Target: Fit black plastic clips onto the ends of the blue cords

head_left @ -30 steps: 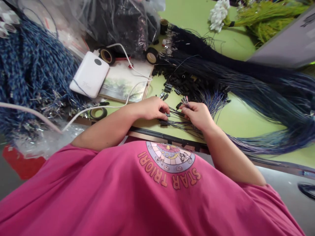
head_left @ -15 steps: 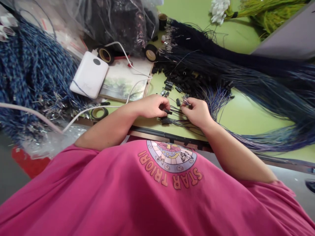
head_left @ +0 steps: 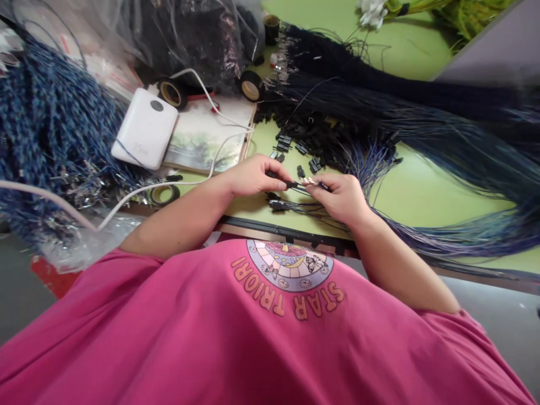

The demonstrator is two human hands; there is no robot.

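My left hand (head_left: 262, 175) pinches a small black connector housing (head_left: 292, 184) between thumb and fingers. Opposite it, my right hand (head_left: 336, 194) is closed on thin dark wires with shiny metal terminals (head_left: 310, 181) at their ends. A wire runs between the housing and my right fingertips; whether its terminal sits inside I cannot tell. Just below the hands lies a bundle of wires (head_left: 306, 209) ending in black connectors (head_left: 277, 203). Beyond the hands is a heap of loose black housings (head_left: 323, 132), with a few single ones (head_left: 300, 170) nearer to me.
At left, a white power bank (head_left: 145, 128) with a white cable rests by a picture-covered notebook (head_left: 206, 138). Tape rolls (head_left: 252, 86) stand around it. Blue twisted wires (head_left: 54, 118) hang at far left; long dark wires (head_left: 422, 112) cover the right side. The table edge (head_left: 278, 228) is close to me.
My hands have come closer together and slightly up, with the housing now held toward the right hand. The terminals in my right hand now point left. The whole view has shifted slightly.
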